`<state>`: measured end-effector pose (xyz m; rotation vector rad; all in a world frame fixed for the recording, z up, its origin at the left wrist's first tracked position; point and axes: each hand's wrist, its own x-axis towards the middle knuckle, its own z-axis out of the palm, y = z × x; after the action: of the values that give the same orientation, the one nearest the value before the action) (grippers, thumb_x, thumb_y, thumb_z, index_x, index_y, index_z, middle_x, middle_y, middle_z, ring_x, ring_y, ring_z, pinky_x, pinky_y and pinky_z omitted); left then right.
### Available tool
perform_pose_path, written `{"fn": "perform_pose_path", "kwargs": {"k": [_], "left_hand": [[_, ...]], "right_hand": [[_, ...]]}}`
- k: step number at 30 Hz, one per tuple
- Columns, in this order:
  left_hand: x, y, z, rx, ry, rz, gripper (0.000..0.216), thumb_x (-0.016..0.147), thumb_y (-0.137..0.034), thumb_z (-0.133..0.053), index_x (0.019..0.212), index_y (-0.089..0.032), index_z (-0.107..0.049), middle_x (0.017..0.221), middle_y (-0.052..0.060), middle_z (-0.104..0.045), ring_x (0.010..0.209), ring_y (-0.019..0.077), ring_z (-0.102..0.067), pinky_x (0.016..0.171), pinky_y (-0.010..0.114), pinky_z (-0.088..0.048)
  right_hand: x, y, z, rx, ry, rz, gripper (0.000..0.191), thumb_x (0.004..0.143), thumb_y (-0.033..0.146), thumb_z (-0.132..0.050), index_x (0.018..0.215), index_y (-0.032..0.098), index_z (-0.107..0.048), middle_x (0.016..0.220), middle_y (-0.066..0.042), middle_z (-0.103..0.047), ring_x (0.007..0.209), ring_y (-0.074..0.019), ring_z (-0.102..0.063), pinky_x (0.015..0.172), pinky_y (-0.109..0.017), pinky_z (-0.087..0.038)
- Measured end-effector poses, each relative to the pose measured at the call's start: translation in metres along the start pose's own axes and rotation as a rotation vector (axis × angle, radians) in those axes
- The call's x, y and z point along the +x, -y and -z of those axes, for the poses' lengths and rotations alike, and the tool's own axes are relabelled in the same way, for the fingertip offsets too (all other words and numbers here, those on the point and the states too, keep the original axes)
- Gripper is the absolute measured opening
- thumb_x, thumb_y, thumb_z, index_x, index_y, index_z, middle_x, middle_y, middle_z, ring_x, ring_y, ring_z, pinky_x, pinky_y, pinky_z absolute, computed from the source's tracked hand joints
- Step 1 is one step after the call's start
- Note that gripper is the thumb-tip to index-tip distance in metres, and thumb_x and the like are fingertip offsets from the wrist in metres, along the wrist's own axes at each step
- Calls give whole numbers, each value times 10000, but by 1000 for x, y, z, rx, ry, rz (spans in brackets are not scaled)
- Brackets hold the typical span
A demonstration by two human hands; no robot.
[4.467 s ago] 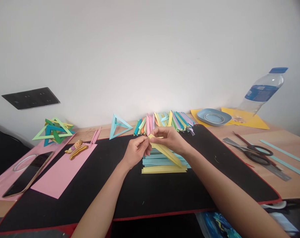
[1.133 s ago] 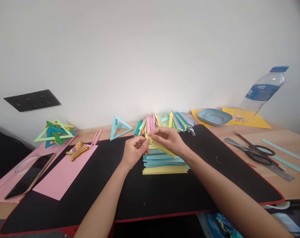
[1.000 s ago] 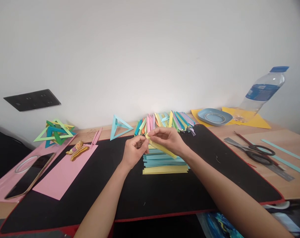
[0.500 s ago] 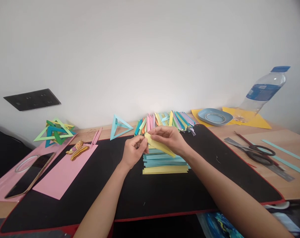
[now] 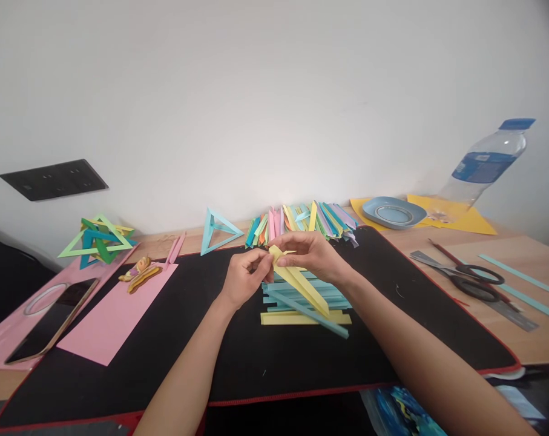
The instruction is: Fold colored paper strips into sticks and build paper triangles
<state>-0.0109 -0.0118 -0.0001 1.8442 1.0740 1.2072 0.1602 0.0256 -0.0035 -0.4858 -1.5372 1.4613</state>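
Observation:
Between my two hands is a folded yellow paper strip (image 5: 307, 289), its long end slanting down to the right. My left hand (image 5: 246, 275) pinches the strip's upper left end between thumb and fingers. Closed over the same end from the right is my right hand (image 5: 314, 254), thumb on the paper; part of the fold is hidden by its fingers. Beneath the hands lies a stack of light blue paper strips (image 5: 278, 297), one of them slanting out to the lower right. A yellow strip (image 5: 283, 318) lies at the front of the stack.
The black mat (image 5: 238, 369) bears a pink sheet (image 5: 113, 321) with a butterfly-shaped ornament (image 5: 141, 275). Along the wall stand a blue paper triangle (image 5: 206, 233), a row of folded strips (image 5: 333, 224) and a blue dish (image 5: 387, 206). Scissors (image 5: 474, 287) and a bottle (image 5: 485, 163) are right.
The yellow strip has been turned, and its long end now reaches lower with its crease showing. A light blue strip in the stack has swung out at a slant.

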Motion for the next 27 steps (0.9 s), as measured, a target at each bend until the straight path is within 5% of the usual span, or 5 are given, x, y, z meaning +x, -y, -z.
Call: {"fn": "perform_pose_path", "kwargs": {"k": [6,11,14,19,27], "left_hand": [[0,-2,0,-44,32,-3,254,840,-377,-557,712,-169,-628,533,-11,-597,467,117,-571,497,225,-487],[1,-2,-1,-108,-19,40,327,830,-460,-547,771,-155,-652,717,36,-663,666,170,-640,632,267,-530],[1,0,-2,-236,91,123,418,845,-517,-491,834,-134,-657,817,94,-692,775,216,-664,695,310,-542],[1,3,-2,-380,212,169,410,858,-499,-483,839,-120,-639,791,123,-705,680,211,-676,652,325,-552],[0,-7,0,-112,164,123,429,879,-482,-456,651,-148,-601,550,49,-645,525,153,-622,549,260,-508]], "right_hand": [[0,3,0,-14,16,-5,316,545,282,-840,806,183,-692,710,14,-638,709,-133,-618,675,-284,-520],[1,2,-5,-41,-179,86,284,586,363,-811,717,174,-645,681,1,-631,643,-132,-605,629,-299,-528],[1,3,-8,-89,-277,176,279,624,384,-785,745,177,-641,716,-23,-660,686,-152,-634,665,-317,-544],[-2,3,-13,-115,-264,185,308,641,387,-772,846,186,-662,765,-42,-687,689,-171,-657,659,-338,-569],[-2,-2,-14,-37,-236,113,342,569,382,-815,815,194,-670,776,-38,-698,653,-164,-652,670,-346,-575]]}}
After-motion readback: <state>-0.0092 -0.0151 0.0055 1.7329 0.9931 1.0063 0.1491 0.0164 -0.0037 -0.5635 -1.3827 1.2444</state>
